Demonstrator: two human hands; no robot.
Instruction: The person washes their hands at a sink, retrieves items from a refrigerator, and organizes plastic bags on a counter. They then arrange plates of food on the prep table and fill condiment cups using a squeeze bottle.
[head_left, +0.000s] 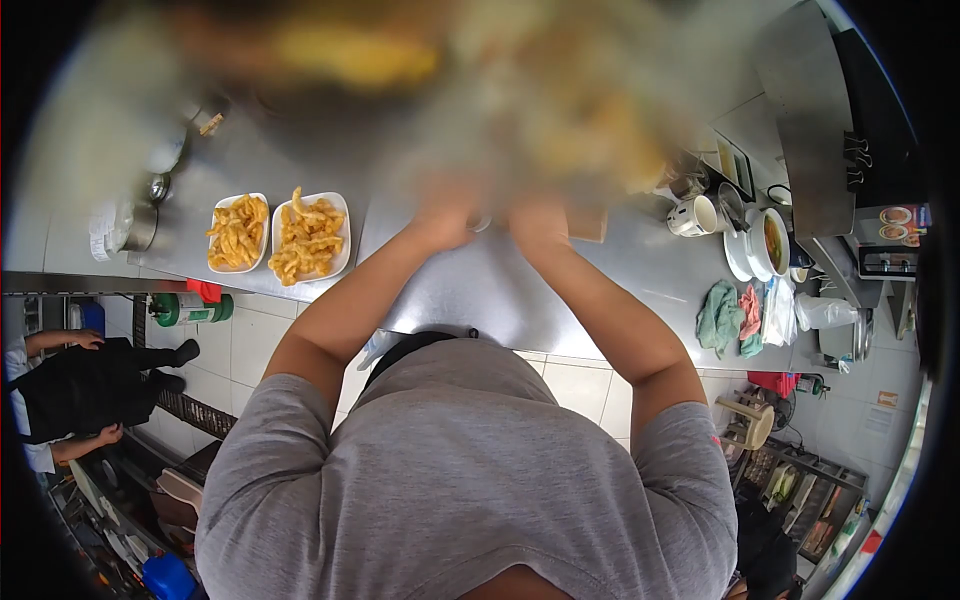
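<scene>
My left hand [446, 214] and my right hand [538, 224] are close together over the steel counter [480, 290]. A smear across the upper part of the view blurs their fingers, so what they hold, if anything, is hidden. A small pale rounded thing [482, 223] shows beside my left hand, too unclear to name. Just right of my right hand lies a flat brown piece [588, 224] of unclear kind. Farther left on the counter, two white dishes [347, 250] hold golden fried strips [305, 238].
At right are a patterned cup [692, 215], a white bowl [770, 243] with food, a green cloth [718, 318] and a pink cloth [750, 311]. A metal pot [142, 228] is at far left. Another person in a black apron [80, 385] stands at left beyond the counter.
</scene>
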